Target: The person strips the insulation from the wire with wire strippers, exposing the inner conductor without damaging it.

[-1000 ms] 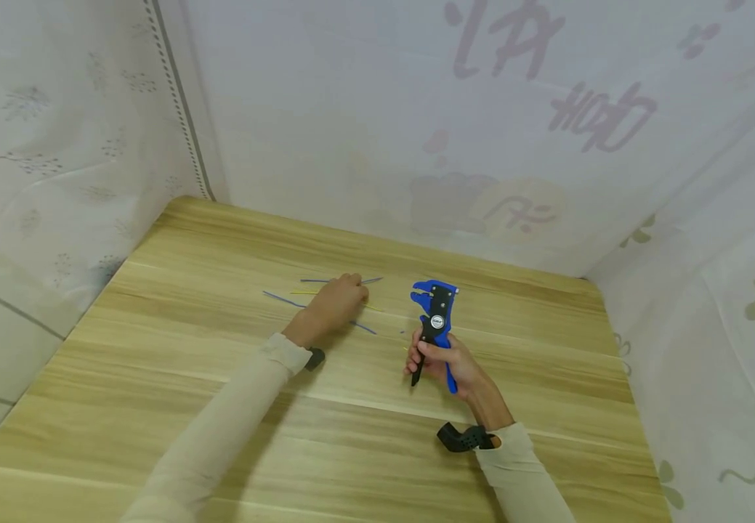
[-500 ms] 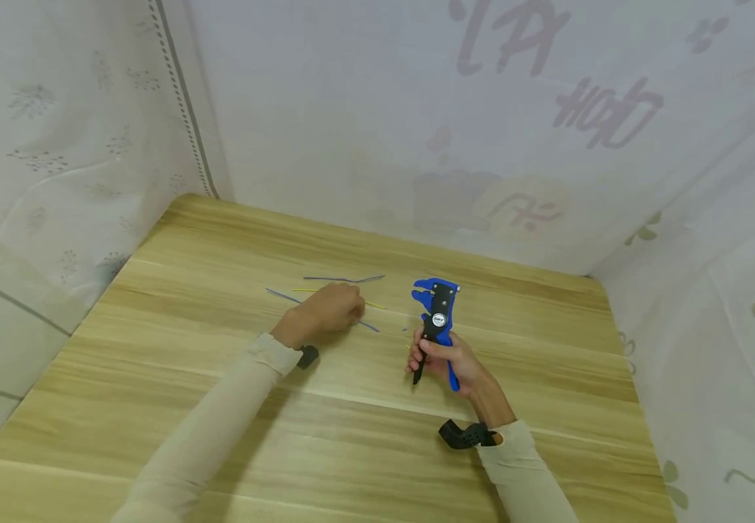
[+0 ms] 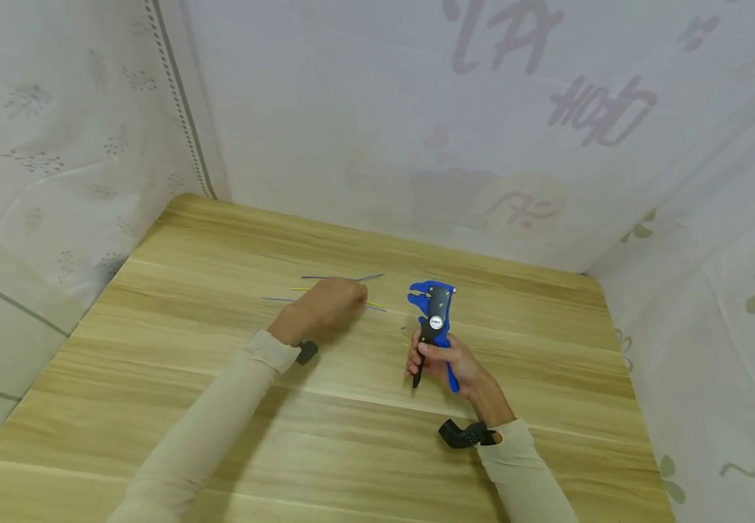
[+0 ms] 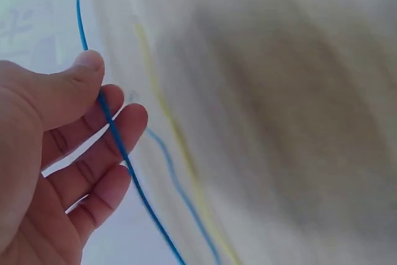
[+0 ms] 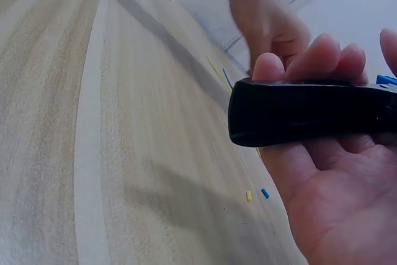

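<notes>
My left hand (image 3: 325, 306) pinches a thin blue wire (image 4: 147, 202) between thumb and fingertips in the left wrist view. One end of that wire sticks up past the thumb, and the rest runs down along the fingers. Below the hand lie a yellow wire (image 4: 178, 138) and a second blue wire (image 4: 180, 185) on the table. My right hand (image 3: 454, 361) grips a blue and black wire stripper (image 3: 439, 309) by its handles. The stripper's head points away from me, its blue nose facing left toward the wires. A black handle (image 5: 304, 111) crosses the palm in the right wrist view.
Small cut bits lie on the wooden table (image 3: 351, 450), a yellow scrap (image 5: 249, 196) beside a blue scrap (image 5: 265, 193). Printed white sheets (image 3: 325, 109) hang behind and at both sides of the table.
The left hand has drawn back a little to the left and picked up the nearest blue wire, whose ends have shifted up in view. The right hand and stripper stay nearly still.
</notes>
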Demonstrator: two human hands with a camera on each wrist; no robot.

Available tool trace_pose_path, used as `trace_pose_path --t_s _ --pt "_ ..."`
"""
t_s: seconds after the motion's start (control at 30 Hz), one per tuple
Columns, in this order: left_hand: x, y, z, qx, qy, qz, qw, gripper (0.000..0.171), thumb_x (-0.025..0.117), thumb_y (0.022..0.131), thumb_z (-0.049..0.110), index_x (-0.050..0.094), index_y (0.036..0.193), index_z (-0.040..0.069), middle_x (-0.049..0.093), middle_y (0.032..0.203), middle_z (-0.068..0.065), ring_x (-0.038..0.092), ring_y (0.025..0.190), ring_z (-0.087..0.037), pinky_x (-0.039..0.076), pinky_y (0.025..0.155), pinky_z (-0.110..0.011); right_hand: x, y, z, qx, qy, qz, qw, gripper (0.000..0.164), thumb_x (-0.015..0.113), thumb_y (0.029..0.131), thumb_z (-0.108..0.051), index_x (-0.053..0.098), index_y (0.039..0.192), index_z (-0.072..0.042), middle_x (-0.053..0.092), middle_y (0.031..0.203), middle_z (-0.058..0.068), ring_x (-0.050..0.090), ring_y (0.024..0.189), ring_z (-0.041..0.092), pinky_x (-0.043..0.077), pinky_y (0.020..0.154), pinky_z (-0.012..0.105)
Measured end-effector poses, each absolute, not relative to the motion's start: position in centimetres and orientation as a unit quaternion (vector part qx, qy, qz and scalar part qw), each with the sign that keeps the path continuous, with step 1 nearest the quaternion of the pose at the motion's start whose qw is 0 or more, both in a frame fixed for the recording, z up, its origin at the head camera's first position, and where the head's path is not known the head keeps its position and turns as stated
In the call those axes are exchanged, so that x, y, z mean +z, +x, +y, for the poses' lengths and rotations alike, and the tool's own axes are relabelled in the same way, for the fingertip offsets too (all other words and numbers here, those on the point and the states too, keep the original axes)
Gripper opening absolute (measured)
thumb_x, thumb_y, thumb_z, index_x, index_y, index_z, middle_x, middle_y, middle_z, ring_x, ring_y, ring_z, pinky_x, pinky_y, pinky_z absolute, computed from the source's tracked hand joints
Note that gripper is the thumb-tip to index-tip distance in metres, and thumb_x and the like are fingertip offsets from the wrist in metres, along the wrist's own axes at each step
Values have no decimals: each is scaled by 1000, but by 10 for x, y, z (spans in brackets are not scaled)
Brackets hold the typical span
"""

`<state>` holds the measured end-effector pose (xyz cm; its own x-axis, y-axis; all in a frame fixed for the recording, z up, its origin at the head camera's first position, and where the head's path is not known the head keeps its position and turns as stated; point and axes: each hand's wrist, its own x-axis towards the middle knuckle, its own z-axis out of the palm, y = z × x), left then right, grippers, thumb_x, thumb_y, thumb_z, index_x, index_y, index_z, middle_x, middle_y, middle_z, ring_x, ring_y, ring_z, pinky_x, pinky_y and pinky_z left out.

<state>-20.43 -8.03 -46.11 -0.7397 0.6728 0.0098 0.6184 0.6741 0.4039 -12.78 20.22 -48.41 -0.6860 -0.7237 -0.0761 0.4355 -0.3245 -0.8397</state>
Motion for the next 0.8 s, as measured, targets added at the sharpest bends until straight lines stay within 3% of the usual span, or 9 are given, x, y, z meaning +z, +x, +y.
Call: trace_pose_path --t_s 0.23,0.57,0.8 --pt "-444 -205 -75 232 361 902 45 13 54 103 12 65 99 8 63 91 1 57 81 -13 50 76 -30 -484 -127 200 -796 -166 448 371 23 31 101 5 52 104 -5 58 86 6 60 80 21 53 86 39" --pt "-426 -202 -68 293 369 882 11 11 55 102 11 64 102 7 65 93 -3 61 82 -15 52 77 -32 -483 -128 200 -798 -187 429 380 27 28 102 5 53 105 -5 59 88 5 61 82 21 52 88 39" --pt "-421 -202 -65 316 377 871 -4 10 56 101 10 65 100 7 66 93 -3 61 83 -15 52 77 -31 -482 -130 200 -792 -199 429 386 22 33 102 2 54 106 -6 59 88 4 62 83 21 53 88 38"
